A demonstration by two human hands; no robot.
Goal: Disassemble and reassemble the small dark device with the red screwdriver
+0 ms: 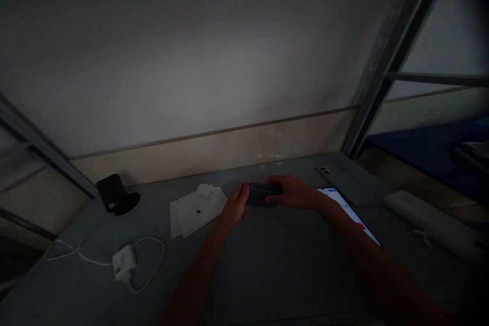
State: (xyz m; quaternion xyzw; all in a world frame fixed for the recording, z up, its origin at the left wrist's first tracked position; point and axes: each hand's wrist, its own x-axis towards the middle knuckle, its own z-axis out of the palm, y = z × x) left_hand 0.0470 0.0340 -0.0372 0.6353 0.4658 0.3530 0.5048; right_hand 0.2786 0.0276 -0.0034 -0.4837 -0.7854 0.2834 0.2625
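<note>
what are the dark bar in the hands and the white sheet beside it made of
Dark bar: probably matte black plastic, with fine ribs or slots along its side; the dim light leaves it open. White sheet: thin paper or tissue, matte, creased and lying in folded layers.

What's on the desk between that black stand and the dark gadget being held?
Head view: a creased white sheet lies between the stand and the gadget.

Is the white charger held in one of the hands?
No, the white charger lies on the table apart from the left hand and right hand, which hold a dark device.
</note>
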